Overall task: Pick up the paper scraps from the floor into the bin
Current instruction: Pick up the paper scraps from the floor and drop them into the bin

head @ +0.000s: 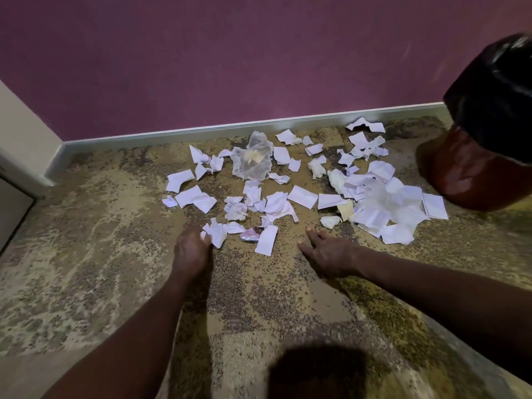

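Note:
Several white paper scraps lie scattered over the speckled floor, from a flat sheet (184, 194) on the left to a heap (383, 203) on the right. My left hand (191, 247) curls its fingers round a crumpled scrap (217, 233) at the near edge of the litter. My right hand (328, 254) hovers low over bare floor with fingers spread, holding nothing, just right of a flat rectangular scrap (266, 240). The brown bin (472, 168), lined with a black bag (495, 93), stands at the right edge beside the heap.
A purple wall (230, 59) with a pale skirting board (230, 129) runs behind the scraps. Two crinkled clear plastic pieces (253, 159) lie among the paper. A white door frame (20, 145) stands at the far left. A dark shadow falls on the near floor.

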### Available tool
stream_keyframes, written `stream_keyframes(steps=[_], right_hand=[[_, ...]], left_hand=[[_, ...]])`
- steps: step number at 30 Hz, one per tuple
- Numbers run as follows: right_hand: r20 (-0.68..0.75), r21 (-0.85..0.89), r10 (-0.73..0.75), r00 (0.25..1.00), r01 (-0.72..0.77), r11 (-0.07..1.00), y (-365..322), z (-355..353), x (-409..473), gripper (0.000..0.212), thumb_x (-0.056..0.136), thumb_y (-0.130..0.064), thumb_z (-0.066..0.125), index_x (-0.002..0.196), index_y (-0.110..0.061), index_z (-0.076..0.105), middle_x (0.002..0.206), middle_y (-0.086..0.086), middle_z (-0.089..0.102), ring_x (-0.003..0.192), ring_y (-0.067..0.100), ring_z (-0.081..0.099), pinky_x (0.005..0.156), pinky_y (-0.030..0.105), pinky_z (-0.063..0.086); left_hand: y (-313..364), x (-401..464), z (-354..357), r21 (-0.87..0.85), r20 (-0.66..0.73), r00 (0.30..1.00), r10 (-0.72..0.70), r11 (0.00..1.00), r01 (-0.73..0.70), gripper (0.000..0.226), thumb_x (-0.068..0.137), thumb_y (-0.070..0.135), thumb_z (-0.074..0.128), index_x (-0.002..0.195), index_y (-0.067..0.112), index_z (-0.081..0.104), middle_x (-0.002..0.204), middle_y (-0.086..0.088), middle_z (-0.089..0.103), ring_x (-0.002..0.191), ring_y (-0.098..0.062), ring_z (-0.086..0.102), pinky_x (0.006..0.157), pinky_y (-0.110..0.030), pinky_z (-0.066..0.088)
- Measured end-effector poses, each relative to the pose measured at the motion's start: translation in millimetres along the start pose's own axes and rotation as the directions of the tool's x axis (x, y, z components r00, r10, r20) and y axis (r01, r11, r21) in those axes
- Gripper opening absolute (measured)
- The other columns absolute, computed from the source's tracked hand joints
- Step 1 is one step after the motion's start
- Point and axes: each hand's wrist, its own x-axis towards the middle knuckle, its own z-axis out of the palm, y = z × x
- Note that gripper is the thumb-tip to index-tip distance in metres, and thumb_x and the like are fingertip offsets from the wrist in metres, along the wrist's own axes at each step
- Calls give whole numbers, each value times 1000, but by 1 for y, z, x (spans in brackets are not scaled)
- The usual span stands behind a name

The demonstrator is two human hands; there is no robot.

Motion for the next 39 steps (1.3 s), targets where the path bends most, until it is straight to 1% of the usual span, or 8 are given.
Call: stream_keyframes(steps=[7, 12, 16, 20, 23, 26, 34, 39], right_hand=[[20, 5, 16, 1000, -16, 1000, 12, 1, -10, 77, 88, -33, 67, 151, -17, 26, 160, 17, 13, 137, 34, 33, 105, 49, 40], [49, 40, -28, 998, 26, 999, 18, 5, -13, 40, 86, -39, 70, 116, -13, 64, 128, 7, 44, 99, 12, 41, 83, 32, 43], [32, 71, -40, 999, 38, 997, 21, 5, -21, 38, 89, -33, 67, 117, -8, 61, 119, 6, 44, 95, 17, 43, 80, 33, 43], [26, 63, -55, 998, 53, 997, 21, 6, -20, 31, 89, -29, 66, 113, -8, 63, 119, 6, 43, 93, 17, 44, 75, 32, 42], [13, 55, -55, 998, 54, 997, 22, 9, -15, 25, 89, -28, 66, 106, -9, 66, 117, 5, 47, 90, 17, 47, 72, 30, 41], [5, 53, -38, 999, 38, 998, 22, 10, -9, 23, 88, -25, 65, 103, -7, 67, 107, 7, 57, 89, 20, 57, 71, 32, 51], [-32, 54, -28, 999, 30, 998, 23, 13, -11, 23, 92, -26, 62, 103, -6, 65, 106, 7, 56, 90, 21, 57, 71, 32, 49], [-38, 160, -51, 998, 57, 986, 27, 6, -13, 20, 93, -24, 59, 96, -7, 69, 98, 7, 66, 86, 20, 63, 75, 34, 53]], left_hand=[[10, -14, -6, -48, -4, 995, -95, 994, 95, 39, 92, 19, 64, 128, 6, 57, 116, -27, 63, 106, -41, 59, 86, -41, 44], [10, -4, -9, 27, 111, 984, -139, 990, 137, 58, 92, 28, 65, 145, 16, 44, 134, -23, 56, 121, -41, 52, 98, -43, 43], [11, 8, -10, 115, 69, 996, -51, 992, 42, 30, 96, 24, 54, 119, 5, 61, 115, -25, 62, 106, -41, 57, 86, -42, 45], [13, 13, -11, 36, -70, 988, -136, 990, 139, 33, 99, 25, 48, 108, -2, 64, 107, -31, 63, 100, -46, 59, 84, -44, 46], [23, 10, -13, -125, -193, 949, -249, 966, 228, 38, 100, 24, 46, 113, -10, 60, 112, -35, 61, 106, -49, 56, 89, -46, 44], [38, -1, -10, -208, -236, 960, -151, 973, 102, 40, 100, 30, 46, 113, -5, 61, 109, -29, 64, 102, -43, 58, 85, -43, 44], [42, -32, 9, -112, -99, 994, -47, 993, 35, 27, 95, 19, 58, 112, -1, 66, 105, -21, 67, 84, -23, 52, 75, -30, 38], [55, -27, -7, -164, -204, 970, -135, 981, 102, 36, 92, 23, 62, 114, -6, 64, 106, -30, 67, 92, -39, 63, 77, -37, 45]])
